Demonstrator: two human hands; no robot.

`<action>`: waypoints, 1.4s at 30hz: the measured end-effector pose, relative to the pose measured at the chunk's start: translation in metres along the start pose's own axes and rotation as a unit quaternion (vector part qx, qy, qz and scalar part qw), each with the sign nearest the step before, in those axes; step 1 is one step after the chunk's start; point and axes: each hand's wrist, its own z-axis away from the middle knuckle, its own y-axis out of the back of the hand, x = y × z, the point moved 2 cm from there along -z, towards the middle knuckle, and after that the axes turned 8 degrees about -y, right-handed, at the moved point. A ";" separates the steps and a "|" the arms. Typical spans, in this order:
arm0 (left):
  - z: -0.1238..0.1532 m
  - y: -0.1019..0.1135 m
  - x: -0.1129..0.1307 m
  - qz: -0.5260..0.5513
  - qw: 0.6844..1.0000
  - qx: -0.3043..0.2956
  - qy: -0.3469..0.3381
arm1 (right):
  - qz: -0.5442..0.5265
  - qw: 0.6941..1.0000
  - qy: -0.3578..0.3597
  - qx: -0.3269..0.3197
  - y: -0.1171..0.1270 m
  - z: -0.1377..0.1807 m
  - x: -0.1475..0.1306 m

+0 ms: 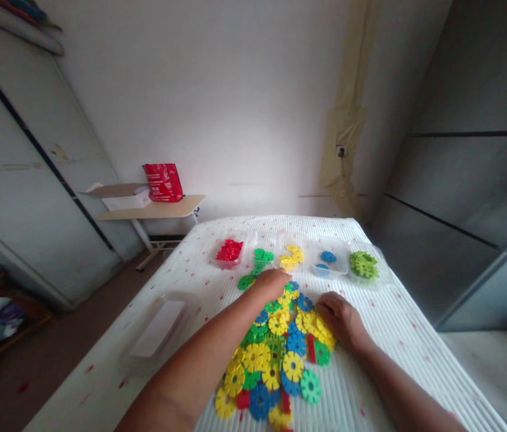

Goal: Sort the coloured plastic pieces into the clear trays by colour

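Observation:
A loose pile of plastic snowflake discs (pixel 293 366) in yellow, blue and green lies on the white bedding, with a few red and olive pieces mixed in. My left hand (pixel 275 282) reaches over the pile's far end, close to the box of yellow discs (pixel 291 257); its fingers look closed, and what they may hold is hidden. At the pile's right edge, my right hand (pixel 339 313) rests with curled fingers beside some yellow discs (pixel 318 327). Whether a piece is inside those fingers cannot be made out.
Beyond the pile stands a row of clear boxes: red pieces (pixel 230 250), green discs (pixel 263 257), blue discs (pixel 327 257) and lime square pieces (pixel 363 264). A clear lid or tray (pixel 158 327) lies to the left. A side table (pixel 176 207) holds a red bag (pixel 163 182).

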 end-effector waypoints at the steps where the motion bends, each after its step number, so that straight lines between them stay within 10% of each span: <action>1: -0.001 -0.001 0.000 -0.004 1.000 -0.001 0.002 | -0.004 1.000 0.000 0.001 0.000 0.000 0.000; 13: 0.021 0.017 0.008 -0.026 0.990 0.111 0.088 | -0.021 0.999 -0.029 0.003 0.002 0.001 0.001; 26: 0.054 0.017 0.040 0.103 0.979 0.178 0.004 | -0.001 0.999 -0.038 0.002 -0.001 0.000 0.005; 42: 0.073 -0.012 0.105 -0.063 0.987 -0.007 -0.148 | -0.017 0.999 -0.028 0.020 0.000 0.001 0.006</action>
